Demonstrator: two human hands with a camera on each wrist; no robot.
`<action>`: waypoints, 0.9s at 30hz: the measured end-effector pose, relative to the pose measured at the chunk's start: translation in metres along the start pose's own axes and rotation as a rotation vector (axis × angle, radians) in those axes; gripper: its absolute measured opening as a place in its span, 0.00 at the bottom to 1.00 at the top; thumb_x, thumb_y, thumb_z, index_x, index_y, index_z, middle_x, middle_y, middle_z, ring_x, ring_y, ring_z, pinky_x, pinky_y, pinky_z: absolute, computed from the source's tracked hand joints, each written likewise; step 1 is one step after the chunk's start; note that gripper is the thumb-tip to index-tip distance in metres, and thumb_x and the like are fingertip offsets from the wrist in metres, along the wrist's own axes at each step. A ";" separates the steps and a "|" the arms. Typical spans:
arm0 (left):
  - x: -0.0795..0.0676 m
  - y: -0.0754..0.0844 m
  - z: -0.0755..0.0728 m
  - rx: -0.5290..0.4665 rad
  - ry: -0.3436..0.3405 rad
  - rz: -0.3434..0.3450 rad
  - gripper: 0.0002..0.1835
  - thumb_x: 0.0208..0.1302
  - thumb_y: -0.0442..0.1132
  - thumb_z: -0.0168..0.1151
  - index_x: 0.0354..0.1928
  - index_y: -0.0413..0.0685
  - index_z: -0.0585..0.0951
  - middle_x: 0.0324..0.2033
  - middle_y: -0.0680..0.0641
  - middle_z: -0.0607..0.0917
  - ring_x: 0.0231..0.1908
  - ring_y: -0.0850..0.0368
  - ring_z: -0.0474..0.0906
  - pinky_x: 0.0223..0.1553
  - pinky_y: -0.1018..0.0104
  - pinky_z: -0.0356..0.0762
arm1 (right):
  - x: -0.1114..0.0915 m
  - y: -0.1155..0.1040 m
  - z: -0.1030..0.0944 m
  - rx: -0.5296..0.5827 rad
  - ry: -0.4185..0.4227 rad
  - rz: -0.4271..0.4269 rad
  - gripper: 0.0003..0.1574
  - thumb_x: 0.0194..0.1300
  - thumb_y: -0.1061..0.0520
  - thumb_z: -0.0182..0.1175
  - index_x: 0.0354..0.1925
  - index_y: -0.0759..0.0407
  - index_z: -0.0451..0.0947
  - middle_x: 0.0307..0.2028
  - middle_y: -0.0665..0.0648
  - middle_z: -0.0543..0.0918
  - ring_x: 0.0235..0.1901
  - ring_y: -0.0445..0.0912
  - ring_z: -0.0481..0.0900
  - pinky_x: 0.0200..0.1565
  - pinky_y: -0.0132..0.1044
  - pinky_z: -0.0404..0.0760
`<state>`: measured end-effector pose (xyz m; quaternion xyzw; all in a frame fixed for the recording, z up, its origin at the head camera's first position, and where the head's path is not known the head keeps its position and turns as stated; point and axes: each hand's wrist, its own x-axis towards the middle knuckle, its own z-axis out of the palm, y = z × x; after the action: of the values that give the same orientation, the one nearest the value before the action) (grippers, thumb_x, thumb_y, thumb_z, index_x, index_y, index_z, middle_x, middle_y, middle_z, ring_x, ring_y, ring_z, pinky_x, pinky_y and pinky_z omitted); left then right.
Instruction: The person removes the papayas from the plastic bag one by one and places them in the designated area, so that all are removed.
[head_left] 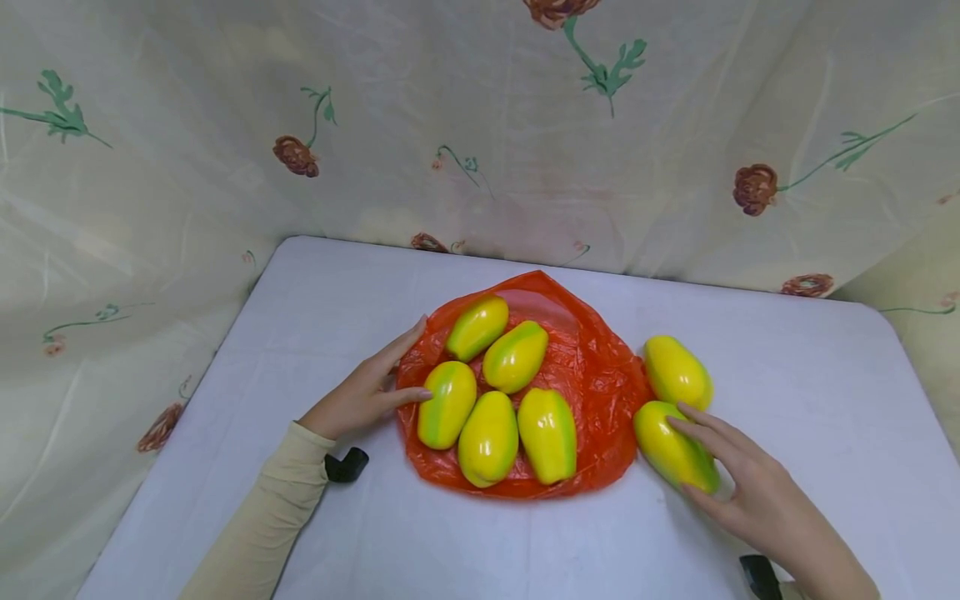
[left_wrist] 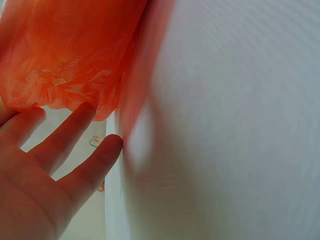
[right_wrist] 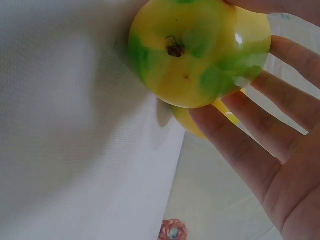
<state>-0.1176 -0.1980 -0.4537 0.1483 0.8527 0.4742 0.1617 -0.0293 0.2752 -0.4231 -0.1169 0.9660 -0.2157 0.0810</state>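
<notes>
A thin red plastic bag (head_left: 600, 417) lies spread on the table, with several yellow-green papayas (head_left: 489, 437) resting on it. At its left edge my left hand (head_left: 367, 396) holds the bag, the thumb over the rim beside a papaya and the other fingers along the outside. The left wrist view shows those fingers spread against the red plastic (left_wrist: 75, 55). To the right of the bag, my right hand (head_left: 750, 479) grips a papaya (head_left: 671, 446) between thumb and fingers. Its dark stem end (right_wrist: 175, 48) faces the right wrist camera. Another papaya (head_left: 677, 372) lies just behind it.
The table (head_left: 810, 383) has a white cover. A pale curtain with printed flowers (head_left: 495, 125) hangs behind it and along the left side. Black wrist mounts (head_left: 347, 465) stick out near both wrists.
</notes>
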 end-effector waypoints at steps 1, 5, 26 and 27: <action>0.000 0.000 0.000 -0.003 -0.001 -0.002 0.51 0.65 0.59 0.70 0.80 0.85 0.46 0.82 0.63 0.50 0.83 0.53 0.48 0.76 0.44 0.64 | 0.000 0.000 0.000 -0.002 0.001 -0.001 0.55 0.48 0.58 0.83 0.72 0.46 0.72 0.75 0.62 0.69 0.68 0.65 0.70 0.58 0.66 0.80; -0.001 0.002 0.000 -0.014 -0.004 -0.006 0.51 0.65 0.58 0.70 0.80 0.85 0.46 0.82 0.63 0.50 0.83 0.52 0.48 0.76 0.43 0.64 | 0.000 0.000 -0.001 -0.010 0.001 -0.004 0.54 0.47 0.58 0.83 0.71 0.47 0.72 0.74 0.62 0.69 0.67 0.64 0.72 0.57 0.63 0.82; -0.001 0.003 0.000 -0.015 -0.006 0.003 0.51 0.66 0.57 0.70 0.81 0.83 0.46 0.83 0.61 0.50 0.82 0.51 0.49 0.76 0.43 0.64 | 0.001 0.002 -0.002 0.006 -0.013 -0.001 0.52 0.50 0.57 0.82 0.72 0.48 0.72 0.75 0.62 0.69 0.67 0.63 0.73 0.54 0.57 0.85; -0.001 0.003 0.000 -0.016 -0.007 0.002 0.51 0.66 0.57 0.70 0.81 0.84 0.46 0.83 0.61 0.50 0.82 0.51 0.49 0.76 0.43 0.64 | 0.001 0.003 -0.002 0.005 -0.013 -0.001 0.52 0.50 0.57 0.82 0.72 0.48 0.72 0.75 0.62 0.69 0.67 0.63 0.73 0.54 0.57 0.85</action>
<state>-0.1161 -0.1971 -0.4511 0.1494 0.8482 0.4806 0.1653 -0.0310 0.2779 -0.4227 -0.1188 0.9648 -0.2176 0.0874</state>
